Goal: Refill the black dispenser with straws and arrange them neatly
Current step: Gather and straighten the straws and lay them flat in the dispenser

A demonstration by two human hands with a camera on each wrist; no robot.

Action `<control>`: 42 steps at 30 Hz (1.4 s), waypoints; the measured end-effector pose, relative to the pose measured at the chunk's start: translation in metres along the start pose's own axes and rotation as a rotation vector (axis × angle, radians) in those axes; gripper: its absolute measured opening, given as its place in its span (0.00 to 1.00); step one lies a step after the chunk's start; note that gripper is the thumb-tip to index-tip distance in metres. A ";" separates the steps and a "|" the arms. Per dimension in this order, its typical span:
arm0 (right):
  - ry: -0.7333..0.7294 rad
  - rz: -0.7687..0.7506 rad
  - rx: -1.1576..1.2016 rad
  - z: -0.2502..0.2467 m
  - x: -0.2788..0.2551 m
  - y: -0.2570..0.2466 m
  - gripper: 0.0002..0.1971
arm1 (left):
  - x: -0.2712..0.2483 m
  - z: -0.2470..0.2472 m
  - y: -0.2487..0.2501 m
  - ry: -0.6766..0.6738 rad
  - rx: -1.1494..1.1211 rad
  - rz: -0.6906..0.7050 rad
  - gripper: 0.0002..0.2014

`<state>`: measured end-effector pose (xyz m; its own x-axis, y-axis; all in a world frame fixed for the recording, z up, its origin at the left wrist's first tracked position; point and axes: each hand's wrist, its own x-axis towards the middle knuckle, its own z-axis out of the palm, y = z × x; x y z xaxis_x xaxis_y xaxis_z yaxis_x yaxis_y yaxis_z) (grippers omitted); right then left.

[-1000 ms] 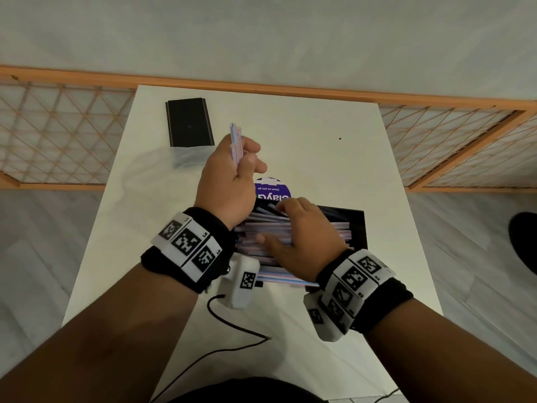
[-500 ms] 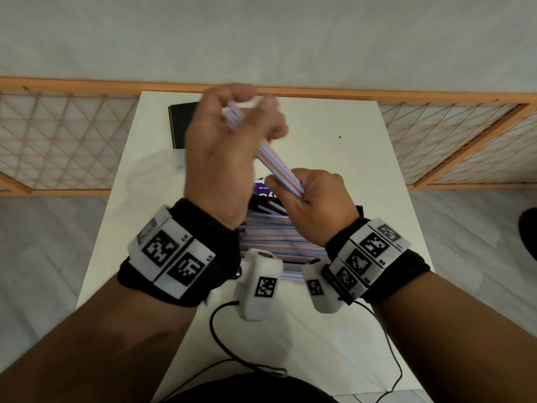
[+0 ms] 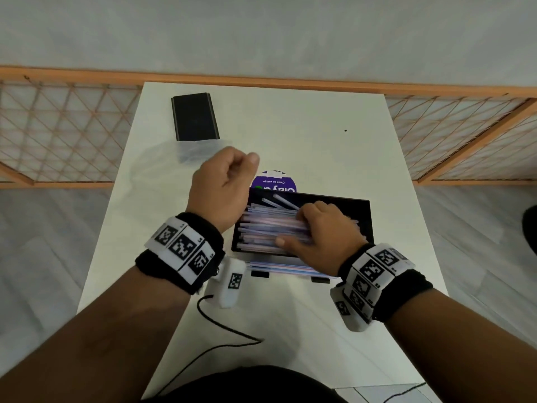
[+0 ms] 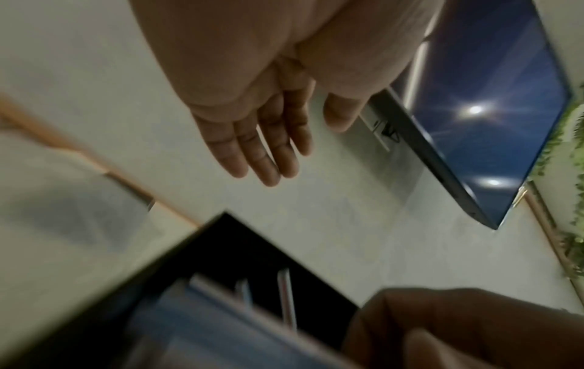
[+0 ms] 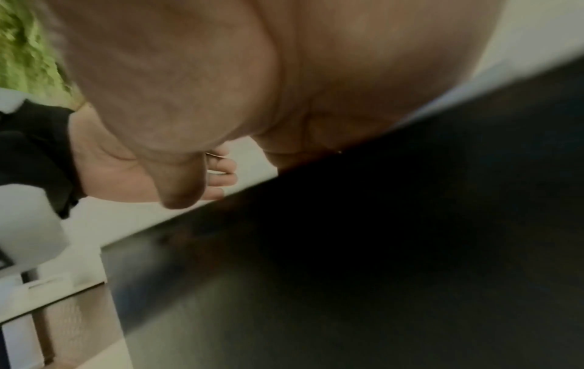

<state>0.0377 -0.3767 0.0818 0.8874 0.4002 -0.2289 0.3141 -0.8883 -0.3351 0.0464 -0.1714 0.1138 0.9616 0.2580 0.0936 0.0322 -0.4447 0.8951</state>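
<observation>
The right hand's [image 3: 316, 231] fingers [image 3: 305, 212] lay flat, pressing the straws [image 3: 270, 225] inside the black dispenser [image 3: 361, 219] on the white bench [image 3: 290, 135]. The left hand [image 3: 223, 187] hovered beside it, fingers relaxed, holding nothing.

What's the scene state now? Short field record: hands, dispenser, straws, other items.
left hand: raised above the table, fingers relaxed, holds nothing
right hand: flat on the straws, fingers spread
black rectangular dispenser: lid off, on white table
pale striped straws: piled lengthwise inside, two askew at back
flat black lid: far left of table
</observation>
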 end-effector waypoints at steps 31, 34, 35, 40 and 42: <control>-0.234 0.176 0.008 -0.041 0.013 0.015 0.25 | -0.018 0.029 -0.018 -0.749 0.790 0.248 0.29; -0.314 0.166 -0.079 -0.042 0.015 0.013 0.25 | -0.019 0.025 -0.018 -0.761 0.782 0.251 0.24; -0.331 0.171 -0.104 -0.042 0.016 0.012 0.24 | -0.020 0.025 -0.016 -0.757 0.785 0.253 0.21; -0.295 0.163 -0.229 -0.036 0.014 0.008 0.16 | -0.034 0.032 0.001 -0.786 0.769 0.236 0.27; -0.269 0.137 -0.258 -0.036 0.011 0.007 0.15 | -0.035 0.037 0.002 -0.816 0.791 0.246 0.23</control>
<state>0.0621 -0.3866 0.1098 0.8174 0.2882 -0.4988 0.3037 -0.9514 -0.0521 0.0226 -0.2134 0.0957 0.8462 -0.4109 -0.3394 -0.2954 -0.8917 0.3430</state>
